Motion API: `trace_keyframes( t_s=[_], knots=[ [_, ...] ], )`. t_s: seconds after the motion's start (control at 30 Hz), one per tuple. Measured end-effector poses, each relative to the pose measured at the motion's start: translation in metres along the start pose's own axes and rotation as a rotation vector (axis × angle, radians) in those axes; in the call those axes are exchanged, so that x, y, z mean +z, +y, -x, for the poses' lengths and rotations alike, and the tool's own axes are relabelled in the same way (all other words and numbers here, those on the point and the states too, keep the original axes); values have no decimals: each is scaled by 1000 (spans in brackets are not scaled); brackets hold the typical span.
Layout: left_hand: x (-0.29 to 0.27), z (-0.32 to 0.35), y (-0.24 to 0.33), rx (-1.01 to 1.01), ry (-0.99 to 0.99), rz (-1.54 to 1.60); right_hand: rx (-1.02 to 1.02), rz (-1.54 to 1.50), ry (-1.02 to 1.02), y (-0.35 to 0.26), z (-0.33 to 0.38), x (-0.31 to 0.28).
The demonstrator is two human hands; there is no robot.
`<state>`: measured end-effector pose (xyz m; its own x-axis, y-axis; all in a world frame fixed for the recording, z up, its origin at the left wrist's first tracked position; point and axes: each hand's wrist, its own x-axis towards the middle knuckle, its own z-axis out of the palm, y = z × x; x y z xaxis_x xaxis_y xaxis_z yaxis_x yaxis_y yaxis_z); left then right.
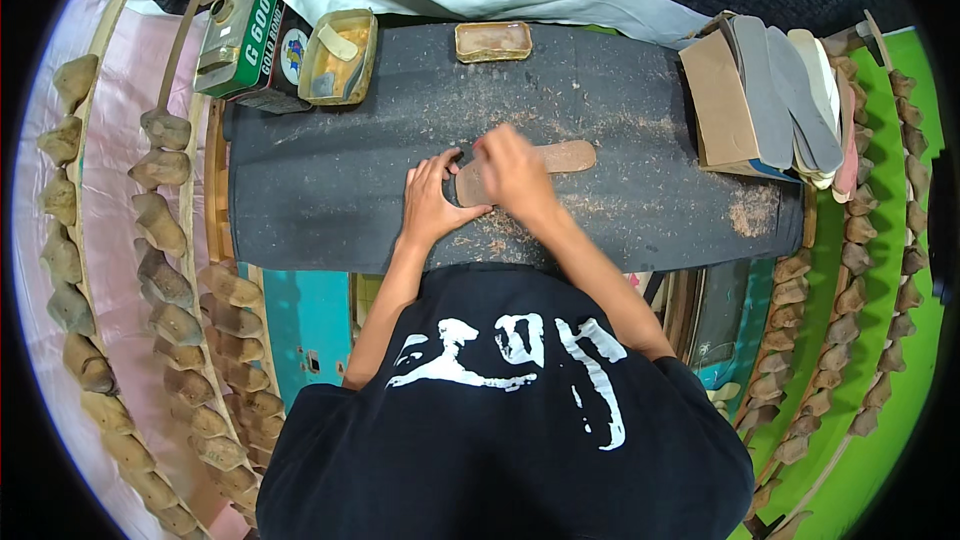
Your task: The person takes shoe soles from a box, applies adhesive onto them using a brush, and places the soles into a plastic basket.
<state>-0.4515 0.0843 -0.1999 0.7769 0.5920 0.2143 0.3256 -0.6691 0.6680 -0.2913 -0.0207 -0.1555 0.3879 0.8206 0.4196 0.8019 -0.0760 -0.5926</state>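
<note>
A brown shoe sole (pixel 571 156) lies flat on the dark work table, its narrower end toward the right. My left hand (pixel 430 202) steadies its wide left end, thumb along the near edge and fingers by the far edge. Over the middle of the sole, my right hand (pixel 514 178) is closed in a fist, somewhat smeared by motion. A bit of red shows at its fingers; what it grips is mostly hidden. Brown shavings are scattered around both hands.
At the back left stand a green-and-black metal can (pixel 250 48) and a yellowish tub (pixel 368 40) with a pale scraper in it. A shallow dish (pixel 493 42) sits at the back. A cardboard box (pixel 722 105) of soles is at right. Racks of wooden shoe lasts (pixel 165 230) flank the table.
</note>
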Motion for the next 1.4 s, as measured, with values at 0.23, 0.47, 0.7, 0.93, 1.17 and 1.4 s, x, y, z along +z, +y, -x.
trace_keyframes(
  t_s=[0.23, 0.47, 0.7, 0.93, 1.17, 1.4],
  knots=[
    [0, 3, -2, -16, 0, 3, 258, -310, -52, -2, 5, 7],
    [-2, 1, 2, -46, -7, 14, 110, -85, 7, 14, -13, -12],
    [12, 5, -26, 43, 65, -29, -135, -243, -191, -40, 19, 21],
    [0, 4, -3, 69, 86, -32, 290, -321, -12, 16, -8, -4],
    [-2, 3, -8, 104, 109, 50, -200, -152, -121, -33, 18, 6],
    [1, 4, 0, 41, 81, 5, 158, -333, -4, 1, 16, -5]
  ],
)
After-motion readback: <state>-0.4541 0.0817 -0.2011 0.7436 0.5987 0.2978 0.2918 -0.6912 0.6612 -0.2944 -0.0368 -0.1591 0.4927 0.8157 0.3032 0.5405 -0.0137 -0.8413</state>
